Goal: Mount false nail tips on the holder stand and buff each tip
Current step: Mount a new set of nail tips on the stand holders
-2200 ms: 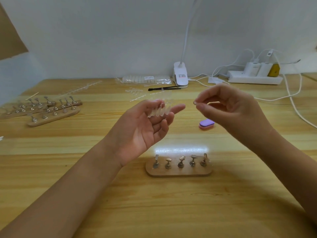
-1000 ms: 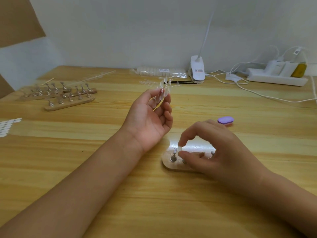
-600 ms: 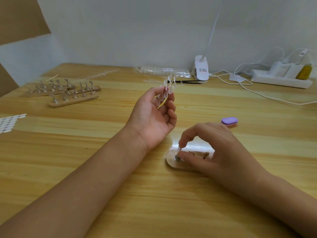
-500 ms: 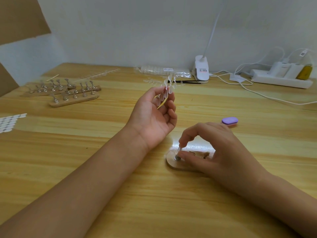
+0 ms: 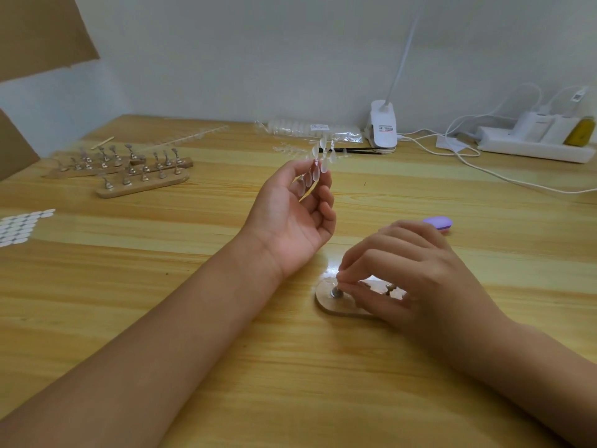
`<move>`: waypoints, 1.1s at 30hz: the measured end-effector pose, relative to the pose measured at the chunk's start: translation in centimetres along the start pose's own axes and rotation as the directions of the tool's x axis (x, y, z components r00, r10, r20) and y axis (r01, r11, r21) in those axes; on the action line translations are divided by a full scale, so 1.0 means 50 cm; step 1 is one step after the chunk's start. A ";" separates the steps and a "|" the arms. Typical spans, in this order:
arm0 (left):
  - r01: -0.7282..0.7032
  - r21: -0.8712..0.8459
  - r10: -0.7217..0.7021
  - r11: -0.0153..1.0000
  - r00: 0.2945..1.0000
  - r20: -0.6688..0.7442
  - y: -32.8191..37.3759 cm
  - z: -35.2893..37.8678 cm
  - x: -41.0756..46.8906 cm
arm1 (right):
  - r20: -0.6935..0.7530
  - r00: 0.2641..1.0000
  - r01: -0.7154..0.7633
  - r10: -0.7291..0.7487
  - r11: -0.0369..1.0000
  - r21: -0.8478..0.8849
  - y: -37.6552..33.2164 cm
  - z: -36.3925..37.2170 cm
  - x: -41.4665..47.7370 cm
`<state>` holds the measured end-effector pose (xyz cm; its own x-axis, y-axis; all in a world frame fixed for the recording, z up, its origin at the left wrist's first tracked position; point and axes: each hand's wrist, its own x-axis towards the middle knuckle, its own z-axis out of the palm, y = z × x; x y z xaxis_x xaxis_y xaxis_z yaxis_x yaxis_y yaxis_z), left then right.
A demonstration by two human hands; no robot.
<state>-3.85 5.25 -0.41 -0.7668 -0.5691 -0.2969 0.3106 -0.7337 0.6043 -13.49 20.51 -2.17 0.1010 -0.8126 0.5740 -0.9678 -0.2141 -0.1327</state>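
My left hand [image 5: 290, 218] is raised palm up over the table's middle and pinches a clear strip of false nail tips [image 5: 318, 163] between thumb and fingers. The wooden holder stand [image 5: 326, 300] lies on the table to its lower right. My right hand [image 5: 416, 279] rests over the stand and hides most of its pegs. Its thumb and forefinger pinch a small nail tip down on the leftmost metal peg [image 5: 336, 291]. One other peg [image 5: 390, 287] shows between the fingers.
A purple buffer block [image 5: 439, 223] lies behind my right hand. Several spare holder stands [image 5: 142, 185] sit at the far left, white adhesive pads [image 5: 19, 223] at the left edge. A bag of nail tips [image 5: 310, 127], a lamp clamp [image 5: 382, 127], tweezers and a power strip [image 5: 533, 148] line the back.
My right hand came down from mid-air with a nail tip onto the stand's leftmost peg and stays there. My left hand curled up, holding the strip upright.
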 end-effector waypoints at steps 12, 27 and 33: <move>-0.144 0.195 0.143 0.970 0.990 0.021 -0.002 0.003 0.001 | -0.027 1.000 -0.009 0.010 0.999 0.031 0.003 -0.021 -0.011; -0.489 0.684 0.269 0.541 0.871 0.410 -0.056 0.022 -0.032 | -0.116 0.865 -0.414 0.487 0.826 0.382 0.080 -0.089 -0.013; -0.446 0.676 0.252 0.587 0.894 0.371 -0.056 0.025 -0.033 | -0.101 0.852 -0.425 0.514 0.792 0.438 0.085 -0.083 -0.019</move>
<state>-4.15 8.68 -0.69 -0.8156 -0.5558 0.1610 0.1445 0.0738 0.9867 -18.65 22.60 0.09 -0.4342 -0.7475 0.5027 -0.7086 -0.0611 -0.7030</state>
